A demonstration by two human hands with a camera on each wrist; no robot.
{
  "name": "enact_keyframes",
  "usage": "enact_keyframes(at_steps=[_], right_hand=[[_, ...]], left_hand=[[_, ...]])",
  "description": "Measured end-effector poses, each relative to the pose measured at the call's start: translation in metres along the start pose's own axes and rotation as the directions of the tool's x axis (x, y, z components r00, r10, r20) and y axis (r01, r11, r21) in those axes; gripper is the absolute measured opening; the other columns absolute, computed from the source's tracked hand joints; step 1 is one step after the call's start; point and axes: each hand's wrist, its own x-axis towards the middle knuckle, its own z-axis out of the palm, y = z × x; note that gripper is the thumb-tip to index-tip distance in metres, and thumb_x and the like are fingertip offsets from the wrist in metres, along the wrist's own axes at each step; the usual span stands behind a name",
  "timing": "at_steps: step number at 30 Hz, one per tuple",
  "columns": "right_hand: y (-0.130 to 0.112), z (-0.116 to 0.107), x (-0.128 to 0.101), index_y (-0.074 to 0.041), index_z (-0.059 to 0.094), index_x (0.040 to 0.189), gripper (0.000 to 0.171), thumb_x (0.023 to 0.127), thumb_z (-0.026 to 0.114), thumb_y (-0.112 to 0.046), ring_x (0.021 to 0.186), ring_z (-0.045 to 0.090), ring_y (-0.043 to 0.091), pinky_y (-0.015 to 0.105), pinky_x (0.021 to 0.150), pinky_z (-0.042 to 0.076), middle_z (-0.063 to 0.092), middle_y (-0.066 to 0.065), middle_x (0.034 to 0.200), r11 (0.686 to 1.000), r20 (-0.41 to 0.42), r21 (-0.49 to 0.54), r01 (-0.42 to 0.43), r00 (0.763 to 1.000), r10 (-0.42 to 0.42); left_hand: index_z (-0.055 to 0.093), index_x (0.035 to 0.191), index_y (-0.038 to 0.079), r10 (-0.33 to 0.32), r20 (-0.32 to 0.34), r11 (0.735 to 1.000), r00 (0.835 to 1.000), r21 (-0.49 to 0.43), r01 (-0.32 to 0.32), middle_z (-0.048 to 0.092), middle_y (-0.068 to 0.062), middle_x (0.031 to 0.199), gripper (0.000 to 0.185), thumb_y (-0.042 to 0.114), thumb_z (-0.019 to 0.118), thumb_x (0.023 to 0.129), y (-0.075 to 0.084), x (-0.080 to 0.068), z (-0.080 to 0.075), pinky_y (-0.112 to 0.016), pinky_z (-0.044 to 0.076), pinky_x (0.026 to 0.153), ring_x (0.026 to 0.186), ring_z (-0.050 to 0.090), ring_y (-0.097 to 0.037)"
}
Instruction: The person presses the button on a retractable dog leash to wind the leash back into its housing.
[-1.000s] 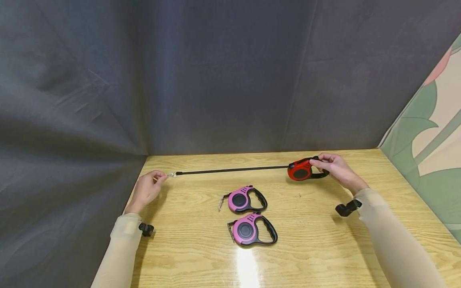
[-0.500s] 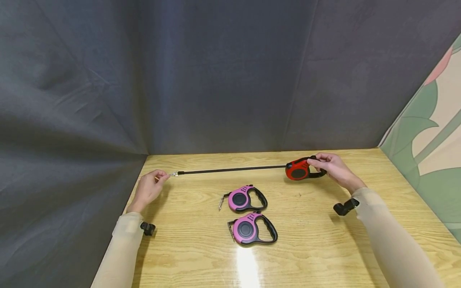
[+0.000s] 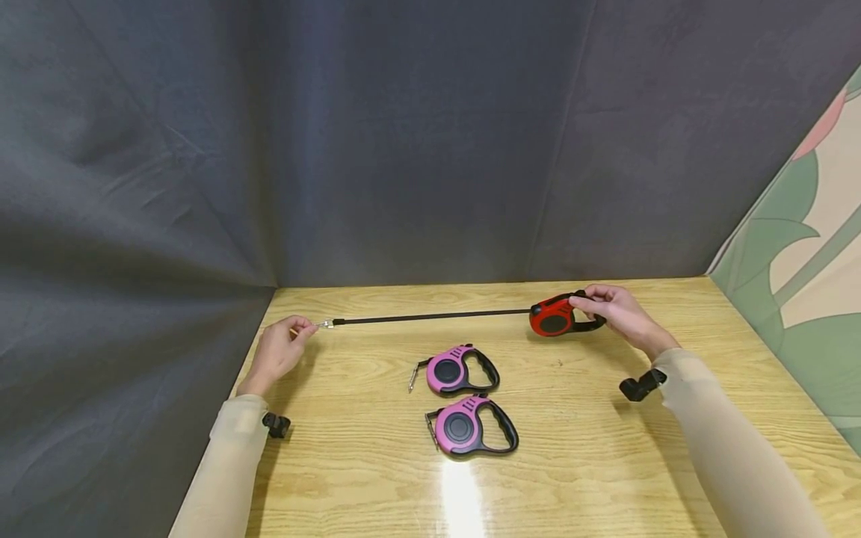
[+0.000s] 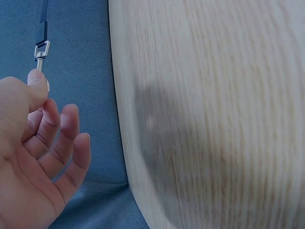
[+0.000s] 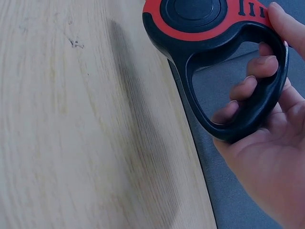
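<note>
So the red retractable leash sits near the far right of the counter, right hand curled through its black handle. Its black cord runs taut to the metal clip, pinched by the left hand. Two pink leashes lie nearer, untouched.

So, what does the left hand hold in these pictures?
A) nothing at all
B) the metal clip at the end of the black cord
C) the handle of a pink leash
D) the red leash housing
B: the left hand pinches the metal clip at the end of the black cord, while the right hand grips the red leash.
</note>
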Motion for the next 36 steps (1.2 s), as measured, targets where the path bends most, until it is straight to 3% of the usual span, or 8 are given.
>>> enact_keyframes(at_steps=[15, 36], right_hand=[[0.0013, -0.0002, -0.0025, -0.020, 0.063, 0.090, 0.020, 0.104, 0.073, -0.030, 0.048, 0.028, 0.006, 0.037, 0.048, 0.019, 0.060, -0.007, 0.071, 1.000, -0.003, -0.019, 0.013, 1.000, -0.013], [0.0013, 0.0085, -0.0020, -0.018, 0.063, 0.089, 0.019, 0.103, 0.073, -0.026, 0.049, 0.028, 0.006, 0.041, 0.056, 0.016, 0.059, -0.008, 0.071, 1.000, -0.003, 0.018, 0.019, 1.000, -0.019]], left_hand=[[0.073, 0.108, 0.007, 0.027, 0.002, 1.000, 1.000, 0.001, -0.027, 0.075, -0.012, 0.096, 0.025, 0.030, 0.063, 0.109, 0.0021, -0.0010, 0.0023, -0.033, 0.048, 0.072, 0.082, 0.065, -0.022], [0.073, 0.111, 0.007, 0.022, 0.018, 1.000, 1.000, -0.006, -0.021, 0.075, -0.011, 0.098, 0.026, 0.031, 0.063, 0.109, -0.0008, -0.0015, 0.0067, -0.034, 0.049, 0.073, 0.081, 0.064, -0.021]])
